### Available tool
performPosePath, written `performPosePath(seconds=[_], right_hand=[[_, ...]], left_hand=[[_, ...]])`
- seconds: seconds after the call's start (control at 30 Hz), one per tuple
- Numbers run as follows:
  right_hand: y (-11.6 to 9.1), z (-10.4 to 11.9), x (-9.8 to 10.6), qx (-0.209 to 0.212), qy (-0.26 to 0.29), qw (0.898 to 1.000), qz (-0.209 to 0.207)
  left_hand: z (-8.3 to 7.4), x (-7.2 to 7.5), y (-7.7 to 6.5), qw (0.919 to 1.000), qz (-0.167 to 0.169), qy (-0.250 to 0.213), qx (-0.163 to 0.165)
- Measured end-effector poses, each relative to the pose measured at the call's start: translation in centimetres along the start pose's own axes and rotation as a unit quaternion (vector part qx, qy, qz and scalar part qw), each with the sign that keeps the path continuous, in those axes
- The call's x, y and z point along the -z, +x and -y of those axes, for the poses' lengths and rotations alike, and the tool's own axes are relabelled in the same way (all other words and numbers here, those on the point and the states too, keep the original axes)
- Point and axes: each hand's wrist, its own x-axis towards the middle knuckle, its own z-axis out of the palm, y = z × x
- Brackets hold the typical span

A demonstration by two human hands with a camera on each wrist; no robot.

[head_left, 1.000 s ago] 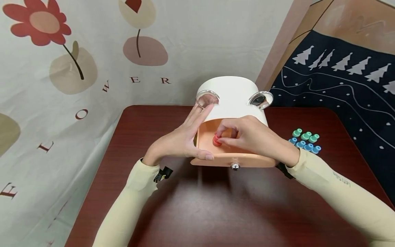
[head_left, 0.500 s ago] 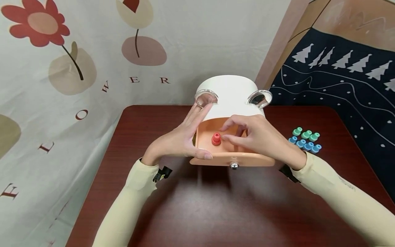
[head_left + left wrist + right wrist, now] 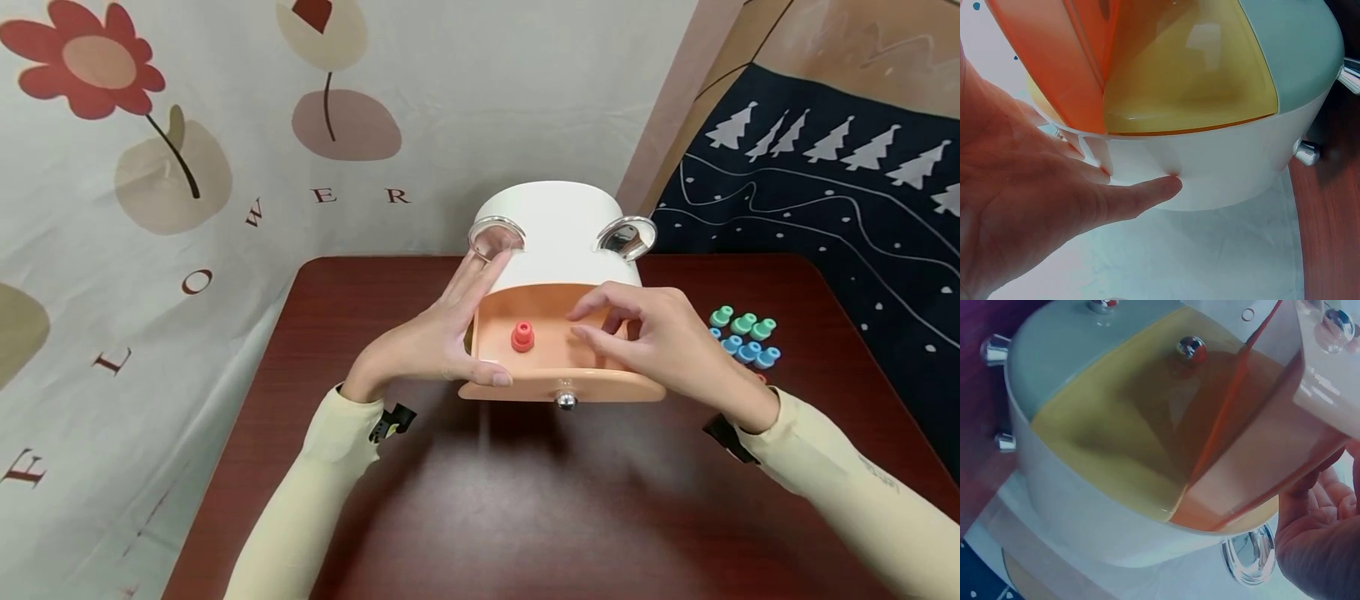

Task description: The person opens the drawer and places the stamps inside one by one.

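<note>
A red peg-shaped piece (image 3: 522,337) stands upright in the left part of the pulled-out orange drawer (image 3: 498,385) of a small white cabinet (image 3: 558,225). My left hand (image 3: 450,337) rests along the cabinet's left side with spread, straight fingers, the thumb at the drawer front. In the left wrist view its thumb touches the white shell (image 3: 1235,169). Over the right part of the drawer hovers my right hand (image 3: 656,333), thumb and forefinger apart, nothing between them. The yellow drawer (image 3: 1110,419) below is pushed in.
To the right on the dark red table (image 3: 600,500) stand green pieces (image 3: 743,324) and several blue pieces (image 3: 748,352). A bit of red shows beside the right wrist. Chrome rings (image 3: 627,238) stick out from the cabinet; a silver knob (image 3: 566,401) sits on the drawer front.
My right hand has let go of the red peg-shaped piece and moved right, away from it. The piece stands in the drawer. My left hand has kept its place on the cabinet.
</note>
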Motion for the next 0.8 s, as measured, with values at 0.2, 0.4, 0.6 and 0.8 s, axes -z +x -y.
performPosePath(seconds=[0.2,0.4,0.6,0.8], right_hand=[[-1.4,-0.3,0.3,-0.016,-0.003,0.999,-0.037],[-2.7,-0.7,0.6,-0.032,0.014,0.996,-0.087],[-4.4,-1.6,0.5,-0.051,0.064,0.984,-0.161],[-6.3,-2.6,0.8,-0.071,0.071,0.970,-0.220]], left_hand=[[0.2,-0.1,0.1,0.9998,-0.006,0.003,-0.018],[0.1,0.0,-0.1,0.9999,-0.004,0.000,-0.011],[-0.1,0.2,-0.4,0.9999,0.003,0.000,0.011],[-0.2,0.1,-0.2,0.9999,0.009,-0.002,0.003]])
